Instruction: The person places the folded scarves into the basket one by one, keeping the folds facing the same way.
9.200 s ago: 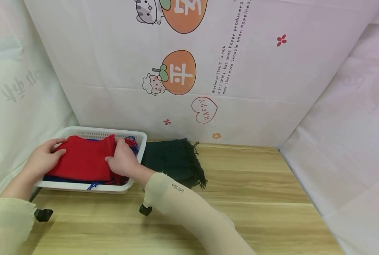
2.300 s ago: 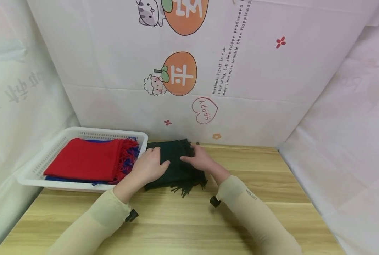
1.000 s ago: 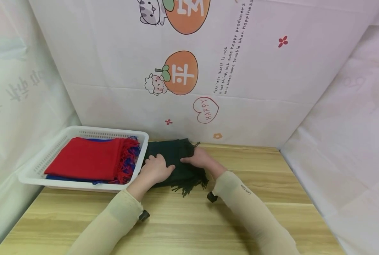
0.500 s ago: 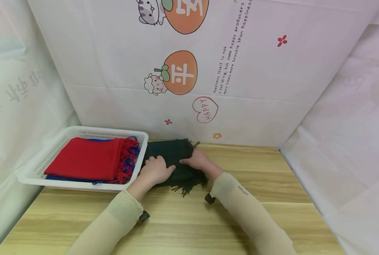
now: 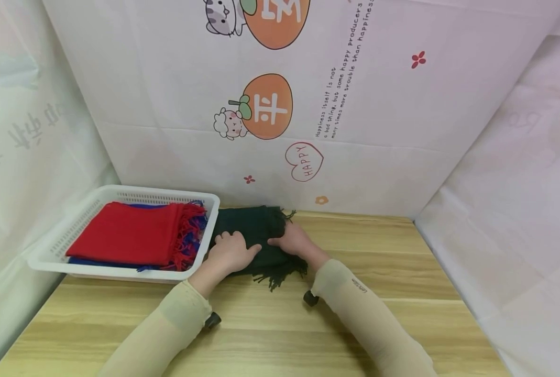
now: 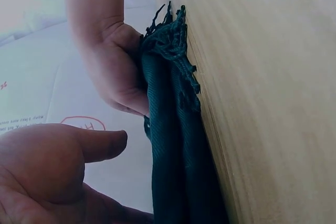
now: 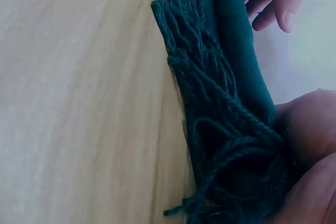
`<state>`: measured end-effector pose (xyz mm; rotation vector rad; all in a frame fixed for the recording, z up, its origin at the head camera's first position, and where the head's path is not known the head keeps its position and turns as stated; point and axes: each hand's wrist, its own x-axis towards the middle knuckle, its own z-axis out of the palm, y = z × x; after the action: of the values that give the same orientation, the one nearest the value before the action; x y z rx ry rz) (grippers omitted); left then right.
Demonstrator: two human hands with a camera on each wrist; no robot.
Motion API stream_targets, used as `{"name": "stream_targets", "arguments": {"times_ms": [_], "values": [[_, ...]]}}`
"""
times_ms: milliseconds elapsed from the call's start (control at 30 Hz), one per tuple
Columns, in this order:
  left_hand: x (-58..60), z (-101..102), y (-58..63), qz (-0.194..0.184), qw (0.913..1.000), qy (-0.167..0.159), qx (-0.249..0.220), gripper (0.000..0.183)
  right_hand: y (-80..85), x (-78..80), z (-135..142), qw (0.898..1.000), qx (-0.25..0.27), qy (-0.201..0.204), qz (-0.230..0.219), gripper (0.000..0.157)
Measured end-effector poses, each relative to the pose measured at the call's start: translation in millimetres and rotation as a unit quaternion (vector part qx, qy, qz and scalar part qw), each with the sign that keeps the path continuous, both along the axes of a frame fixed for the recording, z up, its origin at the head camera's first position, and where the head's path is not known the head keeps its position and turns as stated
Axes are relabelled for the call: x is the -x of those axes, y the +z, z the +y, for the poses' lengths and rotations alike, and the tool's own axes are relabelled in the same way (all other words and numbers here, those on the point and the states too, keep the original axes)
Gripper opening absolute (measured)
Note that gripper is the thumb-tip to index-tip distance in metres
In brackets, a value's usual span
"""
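Note:
A folded dark green scarf (image 5: 245, 222) with a fringed end lies on the table, right of the white basket. My left hand (image 5: 232, 252) rests over its near left part, fingers loosely spread. In the left wrist view, that hand's thumb (image 6: 102, 145) sticks out straight above the scarf (image 6: 169, 145). At the fringed end, my right hand (image 5: 299, 242) holds the scarf with the thumb on top; its other fingers are mostly hidden by cloth and fringe. The right wrist view shows the fringe (image 7: 210, 72) hanging in twisted strands beside this hand.
The white plastic basket (image 5: 105, 271) stands at the left, close against the green scarf. In it a folded red scarf (image 5: 126, 233) with fringe lies on blue cloth (image 5: 105, 263). A printed white sheet (image 5: 364, 131) covers the back; white sheets flank the wooden table (image 5: 355, 230).
Earlier both hands were on the red scarf in the basket; they have since moved right to the green scarf. In the last second the cloth's upper right edge shifted slightly under my right hand.

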<state>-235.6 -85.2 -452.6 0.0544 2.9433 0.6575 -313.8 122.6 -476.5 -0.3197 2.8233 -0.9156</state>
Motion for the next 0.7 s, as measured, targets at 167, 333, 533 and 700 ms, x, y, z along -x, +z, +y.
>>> {"name": "stream_targets", "arguments": {"times_ms": [167, 333, 533, 700], "values": [[-0.4, 0, -2.2, 0.002, 1.0000, 0.005, 0.003, 0.084, 1.1, -5.3, 2, 1.000, -0.004, -0.019, -0.003, 0.072], [-1.2, 1, -2.8, 0.003, 1.0000, 0.006, 0.007, 0.086, 1.9, -10.5, 9, 1.000, 0.001, -0.026, -0.011, 0.070], [-0.6, 4, -6.2, 0.000, 0.9999, 0.017, 0.000, 0.092, 4.2, -16.6, 17, 0.999, -0.006, -0.041, -0.031, 0.079], [0.1, 4, -10.3, -0.004, 0.9991, 0.040, -0.012, 0.106, 5.9, -19.0, 20, 0.998, -0.006, -0.042, -0.042, 0.080]]}}
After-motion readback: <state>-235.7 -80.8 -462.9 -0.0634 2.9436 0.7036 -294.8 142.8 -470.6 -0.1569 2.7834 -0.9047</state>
